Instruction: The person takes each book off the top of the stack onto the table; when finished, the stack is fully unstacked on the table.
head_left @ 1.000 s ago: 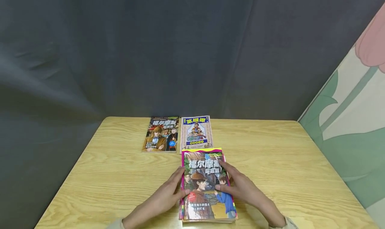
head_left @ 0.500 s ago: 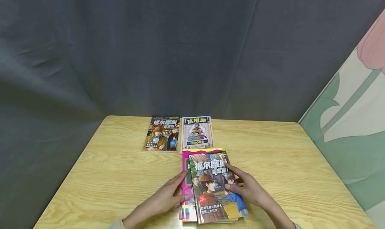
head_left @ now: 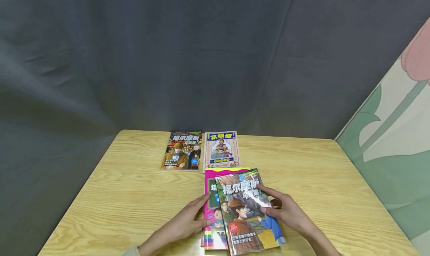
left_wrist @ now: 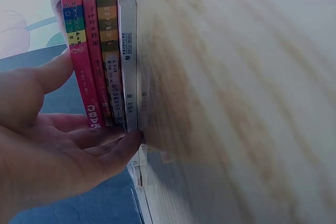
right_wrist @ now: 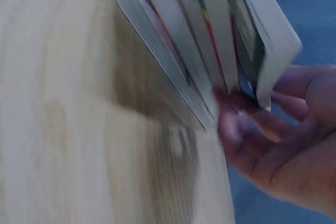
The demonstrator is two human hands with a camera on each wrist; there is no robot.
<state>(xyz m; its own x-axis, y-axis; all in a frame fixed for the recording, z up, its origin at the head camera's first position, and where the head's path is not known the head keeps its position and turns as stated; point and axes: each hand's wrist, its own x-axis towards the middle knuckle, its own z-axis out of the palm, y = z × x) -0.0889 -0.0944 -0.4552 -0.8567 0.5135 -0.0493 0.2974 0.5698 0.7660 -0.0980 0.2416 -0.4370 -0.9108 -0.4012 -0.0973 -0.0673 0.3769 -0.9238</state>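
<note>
In the head view my right hand [head_left: 290,213] grips the right edge of a comic-style book [head_left: 246,215], thumb on its cover and fingers at the side. This book lies tilted across a pink-covered book [head_left: 212,233] on top of a stack. In the right wrist view the top book [right_wrist: 275,40] is lifted apart from the books below, with my right fingers under it. My left hand [head_left: 188,218] holds the stack's left side, thumb on the pink book. The left wrist view shows the book spines [left_wrist: 92,51] between its thumb and fingers, which curve along them.
Two more books lie flat at the far side of the wooden table [head_left: 141,196]: a dark-covered one [head_left: 181,151] and a blue-and-white one [head_left: 221,149], whose near edge almost meets the stack. A dark curtain [head_left: 201,62] hangs behind, and a flower-patterned panel [head_left: 399,155] stands right.
My right hand has slid the top book rightward and turned it slightly, uncovering the left part of the pink book. The left hand has stayed at the stack's left side.
</note>
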